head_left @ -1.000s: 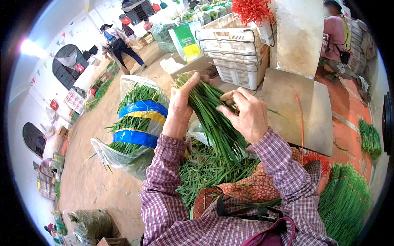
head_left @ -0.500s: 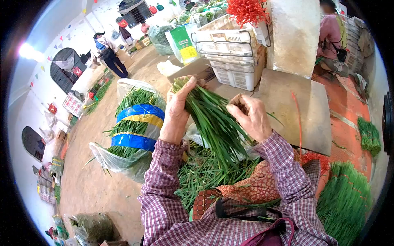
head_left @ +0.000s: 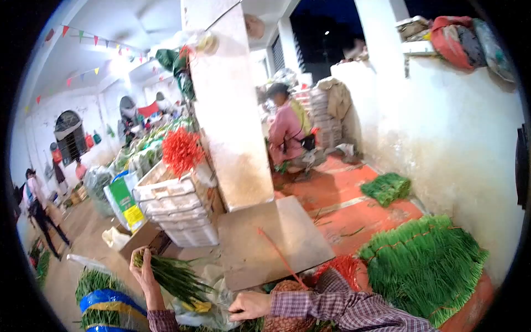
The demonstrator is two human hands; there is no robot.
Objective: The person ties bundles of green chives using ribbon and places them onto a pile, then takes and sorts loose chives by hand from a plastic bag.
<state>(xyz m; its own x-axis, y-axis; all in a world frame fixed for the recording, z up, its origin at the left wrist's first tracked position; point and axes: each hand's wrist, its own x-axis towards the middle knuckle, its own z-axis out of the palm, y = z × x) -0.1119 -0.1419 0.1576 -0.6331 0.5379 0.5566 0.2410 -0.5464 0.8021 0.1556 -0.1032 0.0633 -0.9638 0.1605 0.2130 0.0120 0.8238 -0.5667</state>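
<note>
At the lower left, my left hand (head_left: 145, 276) is closed around the stem end of a bunch of garlic chives (head_left: 180, 280), whose green leaves hang down to the right. My right hand (head_left: 250, 306) is low in the middle, apart from the bunch, with its fingers curled in. Whether anything is inside them is hidden. Clear plastic (head_left: 217, 288) lies between the two hands. Left of my left hand stands a plastic bag of greens (head_left: 99, 283) wrapped with blue and yellow bands (head_left: 110, 299).
A board (head_left: 293, 227) with a red strip (head_left: 279, 255) on it lies ahead, before a white pillar (head_left: 229, 127). Stacked white crates (head_left: 180, 207) stand left of it. Tied chives (head_left: 426, 263) and red ties (head_left: 345, 275) lie right. A co-worker in pink (head_left: 287, 133) sits beyond.
The view has swung right and up, so both hands now appear lower. My right hand has come away from the chives' leaves; my left still grips the stems.
</note>
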